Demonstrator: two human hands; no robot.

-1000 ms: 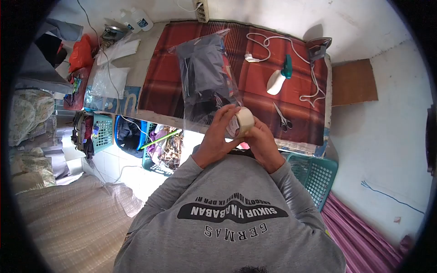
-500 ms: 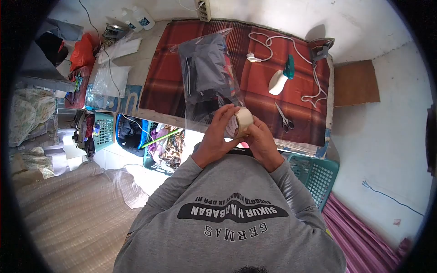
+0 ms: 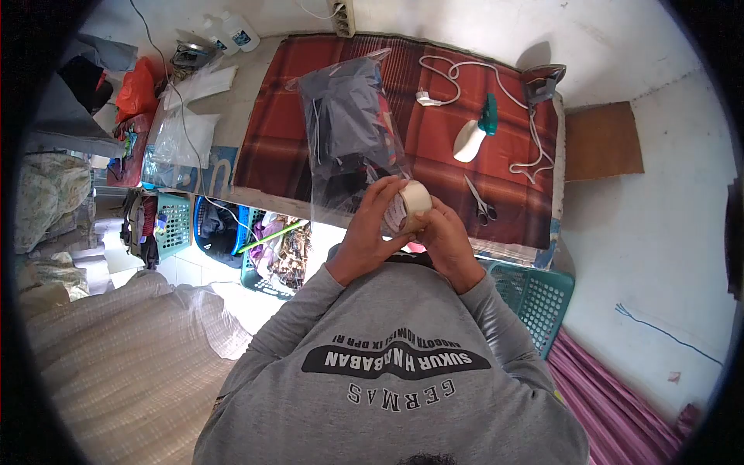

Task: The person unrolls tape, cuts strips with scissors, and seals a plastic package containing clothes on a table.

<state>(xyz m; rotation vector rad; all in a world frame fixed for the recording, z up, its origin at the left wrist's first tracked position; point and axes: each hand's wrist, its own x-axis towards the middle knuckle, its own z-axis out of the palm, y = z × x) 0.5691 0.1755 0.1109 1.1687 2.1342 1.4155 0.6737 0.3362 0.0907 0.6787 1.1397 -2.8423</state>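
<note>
A wide roll of pale tape is held between my two hands, just past the table's front edge. My left hand is wrapped round its left side, with the fingers over the top. On the right side, my right hand is closed on the roll, its thumb and fingertips at the tape's surface. Beyond them, a clear plastic bag with folded dark clothes inside lies on the red plaid cloth. The near end of the bag reaches close to my left hand.
Scissors, a white spray bottle with a green head and an iron with a white cord are on the right. Green baskets and a blue basket stand below the table. A red bag is at the far left.
The view has shifted slightly. My right thumb has moved a little on the tape roll, which both hands still hold.
</note>
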